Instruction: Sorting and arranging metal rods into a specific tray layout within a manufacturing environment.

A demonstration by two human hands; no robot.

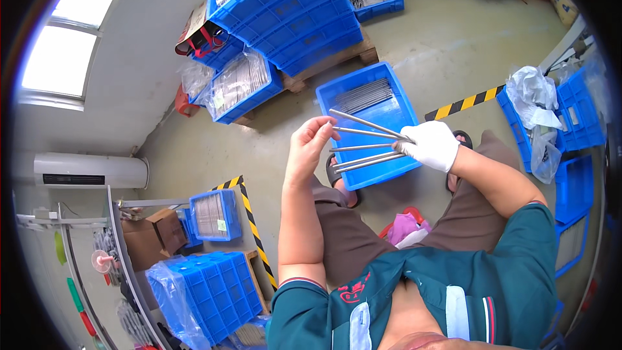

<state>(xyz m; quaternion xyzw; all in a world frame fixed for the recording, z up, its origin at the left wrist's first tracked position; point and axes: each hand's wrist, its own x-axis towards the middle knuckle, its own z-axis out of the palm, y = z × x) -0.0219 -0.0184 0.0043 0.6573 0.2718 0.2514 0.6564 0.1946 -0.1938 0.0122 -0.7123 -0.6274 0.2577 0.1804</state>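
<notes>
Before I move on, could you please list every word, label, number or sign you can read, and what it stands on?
Red marking on the green shirt: not copied out here.
Pale labels in the blue crates at left: too small to read.
Striped floor tape: no words visible.
Other marks: too small or blurred.

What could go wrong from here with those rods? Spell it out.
The gloved right hand holds the fanned rods at one end, so one might slip out and drop. A falling rod could strike the left foot in its black sandal, beside the blue crate. The left hand is bare at the rod tips, so any rough end might scratch it.
</notes>
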